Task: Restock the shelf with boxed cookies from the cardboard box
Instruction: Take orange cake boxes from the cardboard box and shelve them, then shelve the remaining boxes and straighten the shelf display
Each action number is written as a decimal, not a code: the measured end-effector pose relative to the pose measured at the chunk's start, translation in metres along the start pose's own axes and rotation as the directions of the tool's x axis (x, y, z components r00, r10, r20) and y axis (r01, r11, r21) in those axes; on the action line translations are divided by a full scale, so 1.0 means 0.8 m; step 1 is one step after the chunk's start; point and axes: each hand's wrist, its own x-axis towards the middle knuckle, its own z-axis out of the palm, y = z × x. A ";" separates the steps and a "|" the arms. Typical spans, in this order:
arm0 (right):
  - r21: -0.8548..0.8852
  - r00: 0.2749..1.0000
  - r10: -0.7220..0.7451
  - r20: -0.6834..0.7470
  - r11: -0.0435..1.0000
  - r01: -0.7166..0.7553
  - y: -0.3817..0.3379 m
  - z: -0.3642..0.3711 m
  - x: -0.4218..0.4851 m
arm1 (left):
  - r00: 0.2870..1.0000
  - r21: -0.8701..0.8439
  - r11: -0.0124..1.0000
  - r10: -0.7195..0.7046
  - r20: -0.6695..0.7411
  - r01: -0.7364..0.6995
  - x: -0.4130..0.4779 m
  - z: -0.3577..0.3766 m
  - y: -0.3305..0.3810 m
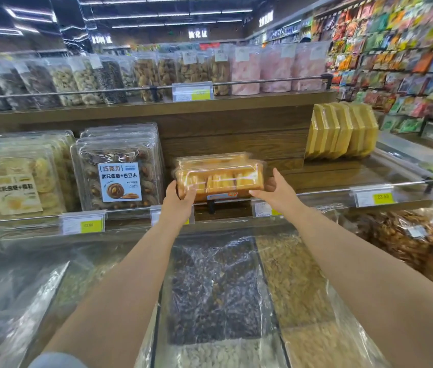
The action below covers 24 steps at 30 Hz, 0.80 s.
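Two clear plastic boxes of golden cookies (219, 175) are stacked together over the middle shelf (343, 171), blurred by motion. My left hand (179, 199) grips their left end with fingers curled under the front corner. My right hand (276, 191) holds the right end, thumb up along the side and fingers beneath. Both arms reach forward over the covered bins. The cardboard box is out of view.
Chocolate cookie boxes (118, 168) and pale cookie boxes (17, 179) stand to the left on the same shelf, yellow packs (341, 130) to the right. A metal rail with price tags (373, 197) runs along the shelf front. Plastic-covered bulk bins (215, 290) lie below my arms.
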 end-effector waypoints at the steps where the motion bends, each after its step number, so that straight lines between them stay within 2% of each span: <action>1: 0.018 1.000 0.001 -0.003 1.000 -0.001 -0.001 0.000 -0.010 | 1.000 -0.014 1.000 0.003 0.017 -0.002 -0.006 -0.001 0.000; 4: 0.088 1.000 0.019 0.002 0.996 -0.020 -0.003 0.000 -0.040 | 0.997 -0.074 0.997 0.036 0.066 -0.031 -0.027 -0.004 -0.005; 8: 0.062 0.996 0.022 -0.084 0.998 -0.017 0.002 0.004 -0.105 | 0.995 -0.143 0.990 0.024 0.092 -0.010 -0.066 -0.003 -0.013; 10: 0.090 0.992 0.018 -0.126 0.996 -0.007 0.011 0.003 -0.145 | 0.991 -0.133 0.991 0.014 0.132 0.003 -0.087 0.004 -0.019; 13: 0.038 0.974 0.021 -0.226 0.999 -0.013 0.030 -0.002 -0.210 | 0.971 -0.069 0.995 0.083 0.226 -0.069 -0.128 0.025 -0.027; 16: 0.083 0.939 0.106 -0.326 0.993 -0.083 0.064 -0.019 -0.273 | 0.937 -0.082 0.990 0.136 0.321 -0.116 -0.179 0.053 -0.025; 19: 0.149 0.898 0.194 -0.395 0.978 -0.145 0.104 -0.052 -0.357 | 0.860 -0.119 0.978 0.206 0.466 -0.170 -0.252 0.091 -0.019; 22: 0.249 0.864 0.293 -0.411 0.947 -0.202 0.153 -0.089 -0.449 | 0.729 -0.196 0.956 0.293 0.619 -0.218 -0.346 0.134 -0.014; 24: 0.252 0.839 0.325 -0.436 0.939 -0.234 0.192 -0.114 -0.507 | 0.629 -0.212 0.941 0.333 0.702 -0.262 -0.414 0.165 -0.012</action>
